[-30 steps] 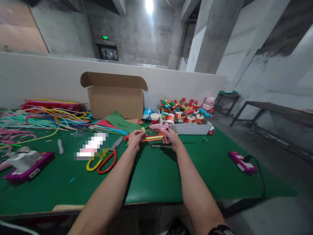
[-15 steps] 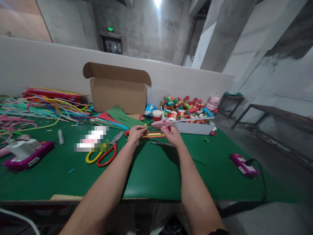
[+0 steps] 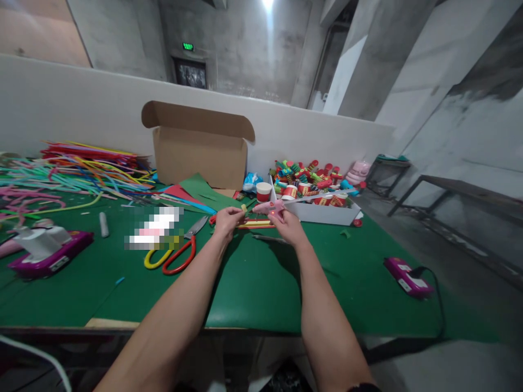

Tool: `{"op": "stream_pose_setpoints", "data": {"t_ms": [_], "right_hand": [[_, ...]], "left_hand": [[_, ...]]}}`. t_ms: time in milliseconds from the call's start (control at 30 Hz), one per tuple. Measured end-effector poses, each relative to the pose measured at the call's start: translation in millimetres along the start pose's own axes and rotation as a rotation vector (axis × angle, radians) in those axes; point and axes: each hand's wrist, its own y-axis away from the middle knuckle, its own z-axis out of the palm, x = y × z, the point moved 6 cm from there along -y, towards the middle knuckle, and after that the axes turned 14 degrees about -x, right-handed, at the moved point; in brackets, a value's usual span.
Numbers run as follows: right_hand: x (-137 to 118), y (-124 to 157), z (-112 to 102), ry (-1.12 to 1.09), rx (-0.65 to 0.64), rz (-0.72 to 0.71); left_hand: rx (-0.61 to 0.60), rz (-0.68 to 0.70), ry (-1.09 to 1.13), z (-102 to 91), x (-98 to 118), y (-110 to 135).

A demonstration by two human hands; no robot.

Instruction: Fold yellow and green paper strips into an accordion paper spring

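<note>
My right hand [image 3: 289, 226] is closed around the handle of a pink glue gun [image 3: 267, 208], a glue stick poking out of its back end. The gun's nozzle points left, towards my left hand [image 3: 229, 222]. Between the fingertips of that hand is a small yellow piece [image 3: 244, 208], too small to make out fully. Red and yellow strips [image 3: 257, 224] lie on the green table just below both hands. A thin grey tool [image 3: 267, 238] rests in front of them, partly hidden by my right hand.
Scissors [image 3: 178, 260] with red and yellow handles lie to the left. A white box [image 3: 327, 213] of colourful craft pieces stands at the back right, near a paper cup [image 3: 263, 193]. Purple power strips [image 3: 53, 253] sit at left and right; pipe cleaners [image 3: 81, 171] pile up behind.
The view has shifted slightly. Both hands stay nearly in place, the glue gun's nozzle still close to the small yellow piece.
</note>
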Motion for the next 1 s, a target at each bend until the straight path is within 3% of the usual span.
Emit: {"op": "stream_pose_setpoints", "data": {"t_ms": [1000], "right_hand": [[-2.8, -0.7, 4.2, 0.136, -0.042, 0.013]], "left_hand": [[0.009, -0.025, 0.007, 4.6, 4.7, 3.7]]}}
